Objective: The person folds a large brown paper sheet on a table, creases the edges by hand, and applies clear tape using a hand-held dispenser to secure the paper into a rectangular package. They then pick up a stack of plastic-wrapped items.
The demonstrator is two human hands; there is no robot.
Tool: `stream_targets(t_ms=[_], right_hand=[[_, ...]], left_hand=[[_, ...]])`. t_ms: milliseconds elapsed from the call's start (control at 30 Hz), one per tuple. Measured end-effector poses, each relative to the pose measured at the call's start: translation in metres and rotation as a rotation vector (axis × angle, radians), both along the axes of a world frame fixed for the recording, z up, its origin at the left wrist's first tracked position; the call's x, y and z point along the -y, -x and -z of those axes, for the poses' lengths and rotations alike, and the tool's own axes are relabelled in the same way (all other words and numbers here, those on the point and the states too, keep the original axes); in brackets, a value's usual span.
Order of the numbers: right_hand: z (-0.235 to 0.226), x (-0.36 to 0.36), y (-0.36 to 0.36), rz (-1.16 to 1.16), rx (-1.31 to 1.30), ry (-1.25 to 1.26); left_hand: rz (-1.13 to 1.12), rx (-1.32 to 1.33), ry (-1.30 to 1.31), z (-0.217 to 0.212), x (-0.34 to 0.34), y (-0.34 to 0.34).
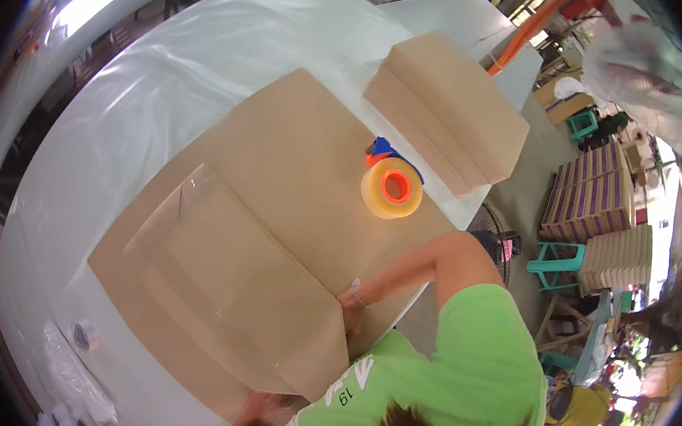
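A smaller brown cardboard piece (247, 286), with clear tape along its far-left side, lies over a large brown cardboard sheet (283, 136) on the table. My right hand (353, 314), a bracelet at its wrist, grips the smaller piece's right edge; its fingertips are partly hidden. At the near edge my left hand (268, 406) holds the same piece, its fingers tucked under and mostly out of sight. Beyond my right hand, a tape dispenser (386, 148) with blue and orange parts carries a wide roll of yellowish clear tape (376, 200) on the large sheet.
A stack of cardboard sheets (454, 102) rests at the table's far right. White plastic sheeting (167, 79) covers the table, with a small tape roll (85, 335) at left. On the floor to the right stand a teal stool (555, 262), a fan (493, 233) and stacked boxes (591, 193).
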State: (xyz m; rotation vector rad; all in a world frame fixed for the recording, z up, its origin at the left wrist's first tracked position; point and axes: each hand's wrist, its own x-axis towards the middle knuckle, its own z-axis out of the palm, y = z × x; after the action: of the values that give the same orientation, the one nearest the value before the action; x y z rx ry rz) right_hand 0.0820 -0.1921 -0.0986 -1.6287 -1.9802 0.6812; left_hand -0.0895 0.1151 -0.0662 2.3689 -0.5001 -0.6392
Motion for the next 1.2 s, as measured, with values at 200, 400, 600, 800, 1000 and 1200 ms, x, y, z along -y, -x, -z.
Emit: stream_targets(t_ms=[200,400,600,800,1000,1200], right_hand=[[-0.004,0.007,0.003,-0.005,0.012,-0.08],[-0.005,0.003,0.009,0.07,0.078,-0.146],[0.001,-0.002,0.06,0.281,-0.059,-0.091],[-0.059,0.007,0.124,0.398,-0.018,-0.092],[-0.027,0.063,0.117,0.437,-0.021,-0.34],[-0.057,0.05,0.078,1.226,-0.157,-0.407]], left_hand=[[-0.006,0.036,-0.012,-0.018,0.006,0.023],[-0.065,0.084,-0.054,-0.018,0.047,0.011],[-0.489,0.041,-0.191,-0.035,0.158,0.04],[-0.596,0.236,0.005,-0.004,0.159,0.098],[-1.106,0.438,0.243,-0.014,0.126,0.11],[-1.459,0.429,0.425,0.0,0.089,0.049]])
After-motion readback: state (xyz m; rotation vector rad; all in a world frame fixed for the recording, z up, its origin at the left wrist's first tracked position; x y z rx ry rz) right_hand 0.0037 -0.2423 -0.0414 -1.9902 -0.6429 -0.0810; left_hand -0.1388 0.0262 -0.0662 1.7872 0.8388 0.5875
